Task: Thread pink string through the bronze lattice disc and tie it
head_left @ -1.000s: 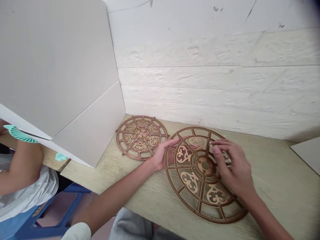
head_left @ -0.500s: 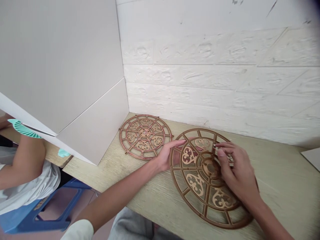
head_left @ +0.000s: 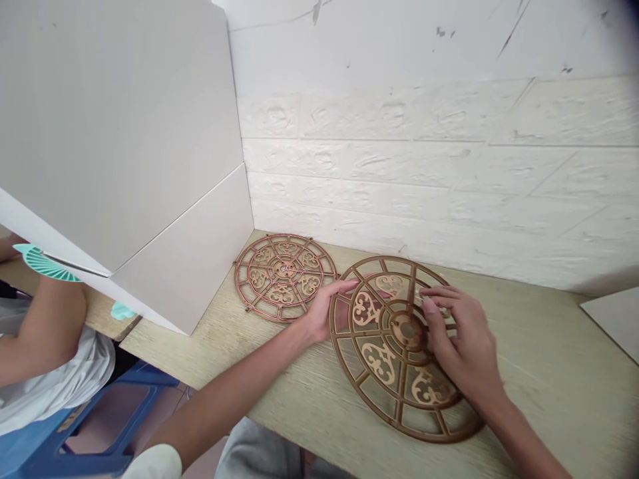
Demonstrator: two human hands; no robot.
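A large bronze openwork disc (head_left: 384, 392) with pale scroll inlays lies tilted on the wooden table (head_left: 549, 372), its left edge raised. My left hand (head_left: 324, 309) grips that left rim, thumb on top and fingers underneath. My right hand (head_left: 462, 342) rests on the disc's upper right, fingers curled and pinching at a small spot near the hub (head_left: 407, 327); what the fingertips hold is too small to make out. A smaller copper openwork disc (head_left: 282, 274) lies flat to the left, near the corner.
A white textured brick wall (head_left: 424, 166) backs the table. A tall white cardboard partition (head_left: 124, 146) stands on the left. Beyond it sits another person, an arm (head_left: 40, 339) showing, beside a teal fan-shaped piece (head_left: 42, 263) and a blue stool (head_left: 74, 439).
The view has shifted slightly. My hands stay on the large disc; my right fingers have moved a little over its upper part near the hub.
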